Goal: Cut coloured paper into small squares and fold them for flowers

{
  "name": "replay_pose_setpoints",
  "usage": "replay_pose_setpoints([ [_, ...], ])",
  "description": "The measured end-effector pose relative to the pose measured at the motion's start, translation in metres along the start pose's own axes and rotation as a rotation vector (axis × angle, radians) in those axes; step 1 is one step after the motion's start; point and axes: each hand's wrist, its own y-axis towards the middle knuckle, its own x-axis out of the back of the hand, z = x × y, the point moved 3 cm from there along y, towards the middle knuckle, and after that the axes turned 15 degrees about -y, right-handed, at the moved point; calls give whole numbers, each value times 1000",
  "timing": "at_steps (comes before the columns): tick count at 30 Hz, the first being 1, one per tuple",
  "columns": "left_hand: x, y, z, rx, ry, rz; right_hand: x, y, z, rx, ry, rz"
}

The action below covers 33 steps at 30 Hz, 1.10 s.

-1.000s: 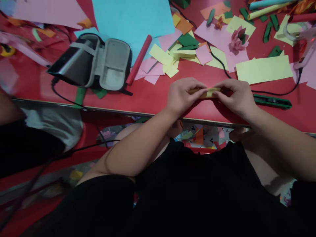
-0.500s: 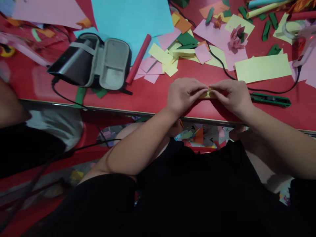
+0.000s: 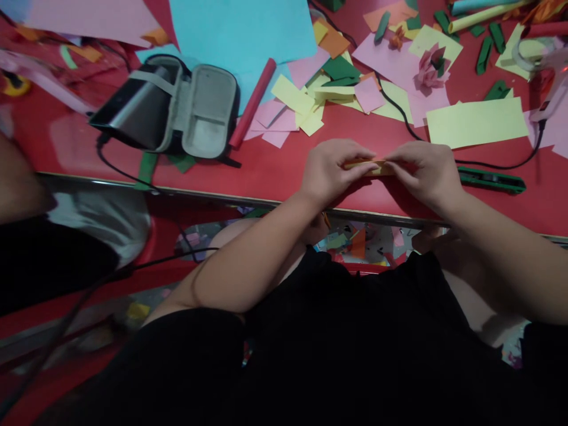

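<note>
Your left hand point(image 3: 332, 170) and right hand point(image 3: 428, 173) are both closed to a pinch, thumb against fingertips, with the folded or rolled yellow paper strip point(image 3: 380, 170) gripped between them, a short length of it showing in the gap. The strip lies near the front edge of the surface point(image 3: 275, 180); whether it rests there or is held just above, you can't tell from this angle, nor can you see its ends behind your fingers. To work it well, press evenly from both sides, keep the long edges parallel, and run your thumbs outward from the middle so that the crease stays straight. Go gently, as thin paper would likely buckle if your hands push towards each other. Mind the green cutter point(image 3: 492, 180) just beside your right wrist, and the black cord point(image 3: 499, 166) beyond it, leading to the pink glue gun point(image 3: 552, 89). Past your fingers lie a pale yellow sheet point(image 3: 478, 122) and a pink paper flower point(image 3: 432, 68); to the left, a red paper roll point(image 3: 252, 103) lies next to an open case point(image 3: 209, 112).
</note>
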Motion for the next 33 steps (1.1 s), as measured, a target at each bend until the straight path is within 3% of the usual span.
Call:
replay_pose_setpoints([
  [7,-3,-4,0,135,-255,-132,16,-3,6,-12,43,-87],
  [12,-6,-4,-3,149,-340,-197,23,-6,10,-38,83,-86],
  [21,-13,-5,-13,113,-283,-152,14,-1,18,30,-87,-20],
  [26,-17,-5,-18,168,-341,-114,17,-2,19,-65,115,-15],
  [33,-33,-15,-7,304,-634,-209,0,-5,14,-259,475,-128],
])
